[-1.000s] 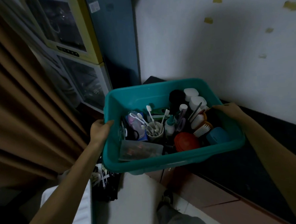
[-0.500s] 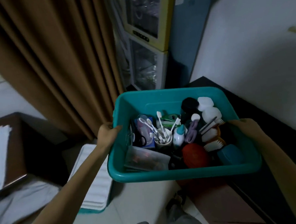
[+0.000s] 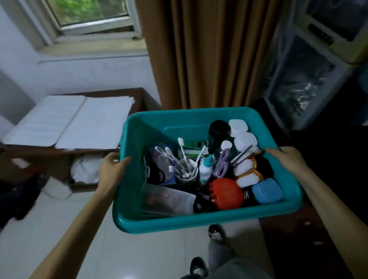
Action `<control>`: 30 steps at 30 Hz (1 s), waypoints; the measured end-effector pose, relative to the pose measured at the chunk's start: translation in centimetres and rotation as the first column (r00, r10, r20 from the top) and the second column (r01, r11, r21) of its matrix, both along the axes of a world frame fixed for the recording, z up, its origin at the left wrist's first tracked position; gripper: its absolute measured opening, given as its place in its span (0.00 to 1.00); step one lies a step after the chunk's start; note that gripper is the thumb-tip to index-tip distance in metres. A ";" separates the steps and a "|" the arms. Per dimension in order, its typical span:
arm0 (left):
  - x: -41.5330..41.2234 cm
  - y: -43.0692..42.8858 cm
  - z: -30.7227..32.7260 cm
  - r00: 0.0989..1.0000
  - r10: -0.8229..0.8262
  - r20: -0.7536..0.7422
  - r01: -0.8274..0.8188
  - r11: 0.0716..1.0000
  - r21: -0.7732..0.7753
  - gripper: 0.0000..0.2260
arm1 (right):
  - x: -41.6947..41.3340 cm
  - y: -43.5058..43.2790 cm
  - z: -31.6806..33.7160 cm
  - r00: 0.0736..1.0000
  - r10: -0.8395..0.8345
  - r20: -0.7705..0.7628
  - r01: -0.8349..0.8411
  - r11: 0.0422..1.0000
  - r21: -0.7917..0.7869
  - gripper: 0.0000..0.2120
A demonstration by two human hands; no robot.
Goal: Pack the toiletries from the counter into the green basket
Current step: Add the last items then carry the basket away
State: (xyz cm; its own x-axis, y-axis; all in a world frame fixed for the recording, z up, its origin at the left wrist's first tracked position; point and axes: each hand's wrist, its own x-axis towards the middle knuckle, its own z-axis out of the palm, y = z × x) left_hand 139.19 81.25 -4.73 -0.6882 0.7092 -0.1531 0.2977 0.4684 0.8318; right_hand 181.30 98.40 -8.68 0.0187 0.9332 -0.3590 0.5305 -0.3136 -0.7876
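I carry the green basket [image 3: 204,220] in the air in front of me, above the floor. My left hand [image 3: 111,172] grips its left rim and my right hand [image 3: 286,159] grips its right rim. Inside lie several toiletries: a cup of toothbrushes [image 3: 186,174], a red round case [image 3: 224,192], a blue case [image 3: 266,190], white-bristled brushes [image 3: 246,170], purple scissors [image 3: 221,165], a clear box [image 3: 167,199], a small white bottle [image 3: 206,170], white lids [image 3: 241,134] and a black cap [image 3: 218,128].
A brown curtain [image 3: 206,48] hangs straight ahead. A low wooden table with white paper sheets [image 3: 75,121] stands at the left under a window [image 3: 87,14]. Clear drawer units [image 3: 303,75] stand at the right beside a dark counter [image 3: 330,174]. Pale tiled floor [image 3: 99,250] lies below.
My view has swung left with the basket, away from the white wall and dark counter, past the drawer units to the curtain, window and low table. Both hands keep their hold on the rims.
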 end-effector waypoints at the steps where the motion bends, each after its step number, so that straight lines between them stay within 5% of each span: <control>1: -1.1 -1.1 0.2 0.999 0.044 0.002 -0.044 0.999 -0.003 0.06 | -2.0 1.0 -0.1 0.999 0.047 0.000 -0.047 0.999 -0.004 0.11; 9: -6.9 -6.8 0.4 0.905 0.423 0.033 -0.422 0.906 -0.044 0.10 | -19.0 10.8 -0.8 0.901 0.433 0.014 -0.433 0.901 0.007 0.14; 17: -9.4 -7.4 0.6 0.761 0.647 0.047 -0.646 0.762 -0.036 0.10 | -32.1 17.4 -0.9 0.761 0.649 -0.012 -0.648 0.761 0.029 0.12; 30: -14.4 -7.6 -2.4 0.635 0.760 0.134 -0.755 0.648 -0.099 0.11 | -45.0 20.0 -0.8 0.601 0.792 0.110 -0.796 0.606 -0.009 0.11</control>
